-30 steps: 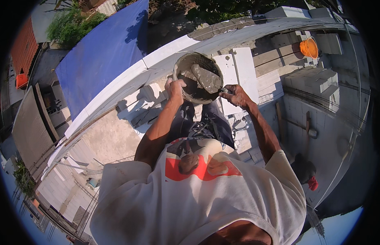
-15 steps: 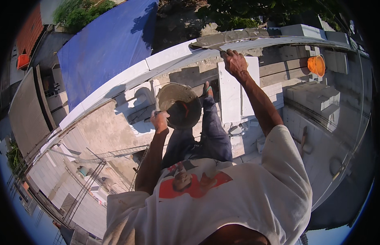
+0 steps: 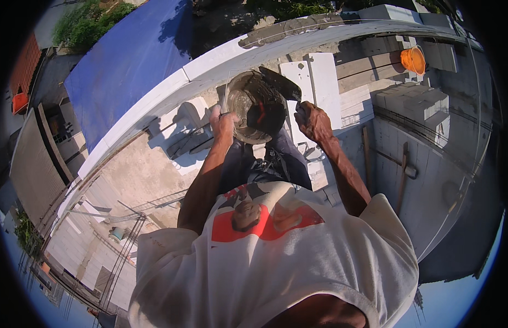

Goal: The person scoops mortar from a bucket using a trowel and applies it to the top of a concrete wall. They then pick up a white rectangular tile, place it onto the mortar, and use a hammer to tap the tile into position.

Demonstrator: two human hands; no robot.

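Observation:
My left hand (image 3: pixel 223 122) grips the rim of a round mortar-caked bucket (image 3: pixel 253 99), held up in front of me beside the top of a white block wall (image 3: pixel 210 64). My right hand (image 3: pixel 314 121) is closed on the handle of a trowel (image 3: pixel 280 83), whose dark blade reaches over the bucket's far rim. The bucket looks nearly empty, with wet grey smears on its inside. My dark trousers and white printed shirt fill the lower middle of the view.
A strip of grey mortar (image 3: pixel 281 33) lies along the wall top. An orange bucket (image 3: pixel 413 59) and stacked white blocks (image 3: pixel 412 101) stand to the right. White blocks (image 3: pixel 311 76) lie below me. A blue tarp (image 3: pixel 128 65) lies beyond the wall.
My right hand came down from the wall top and brought the trowel back over the bucket. My left hand raised the bucket toward the wall.

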